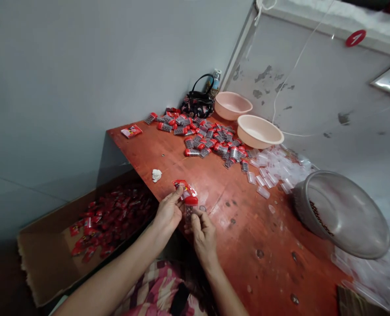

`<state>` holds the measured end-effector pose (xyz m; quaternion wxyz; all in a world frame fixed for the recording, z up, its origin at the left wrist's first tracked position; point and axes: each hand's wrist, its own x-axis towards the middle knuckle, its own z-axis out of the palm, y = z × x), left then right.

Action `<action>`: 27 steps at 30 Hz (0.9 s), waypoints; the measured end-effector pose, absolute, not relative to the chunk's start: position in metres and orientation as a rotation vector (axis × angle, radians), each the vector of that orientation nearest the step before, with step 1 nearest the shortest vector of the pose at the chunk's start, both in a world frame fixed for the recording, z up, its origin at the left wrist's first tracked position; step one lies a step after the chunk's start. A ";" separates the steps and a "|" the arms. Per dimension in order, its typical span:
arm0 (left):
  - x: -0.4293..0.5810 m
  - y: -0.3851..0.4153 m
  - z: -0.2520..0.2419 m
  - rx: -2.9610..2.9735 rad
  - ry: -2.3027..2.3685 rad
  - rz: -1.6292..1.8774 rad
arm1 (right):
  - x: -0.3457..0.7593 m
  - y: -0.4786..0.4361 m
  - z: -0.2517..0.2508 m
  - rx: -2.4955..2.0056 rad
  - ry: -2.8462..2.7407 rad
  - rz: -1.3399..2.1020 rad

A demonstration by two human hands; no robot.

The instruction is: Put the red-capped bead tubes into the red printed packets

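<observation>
My left hand (169, 211) pinches a red printed plastic wrapper (185, 188) between thumb and fingers, above the front edge of the table. Close beside it, my right hand (203, 233) grips a small clear bottle (191, 207) with a red cap and dark contents, held upright. The wrapper is just behind the bottle's cap; whether they touch I cannot tell. A crumpled white scrap (156, 175) lies on the table to the left of the wrapper. Farther back is a pile of similar filled bottles (211, 138) with red caps.
On the red table (221, 184) are empty clear bottles (269, 173), two pink basins (259, 131), a flat red wrapper packet (131, 131) and a black handbag (197, 105). A tilted metal bowl (346, 215) stands at right. A cardboard box (46, 259) of red-wrapped pieces sits below, left.
</observation>
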<state>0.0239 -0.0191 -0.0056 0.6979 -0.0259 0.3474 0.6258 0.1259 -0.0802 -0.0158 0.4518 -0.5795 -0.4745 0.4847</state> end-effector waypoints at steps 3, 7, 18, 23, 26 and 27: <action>0.027 -0.023 -0.001 -0.022 0.767 1.392 | 0.125 -0.080 -0.016 -1.421 -1.165 1.170; 0.028 -0.028 0.005 0.163 0.807 1.354 | 0.123 -0.080 -0.016 -1.362 -1.148 1.220; 0.018 -0.028 0.001 0.467 0.797 1.174 | 0.130 -0.072 -0.013 -1.337 -1.185 1.185; 0.010 -0.026 0.006 0.633 0.768 0.999 | 0.133 -0.067 -0.010 -1.211 -1.047 1.437; 0.012 -0.026 0.003 0.597 0.797 1.047 | 0.132 -0.064 -0.010 -1.258 -1.042 1.299; 0.014 -0.027 0.000 0.570 0.808 1.079 | 0.131 -0.062 -0.011 -1.271 -1.035 1.258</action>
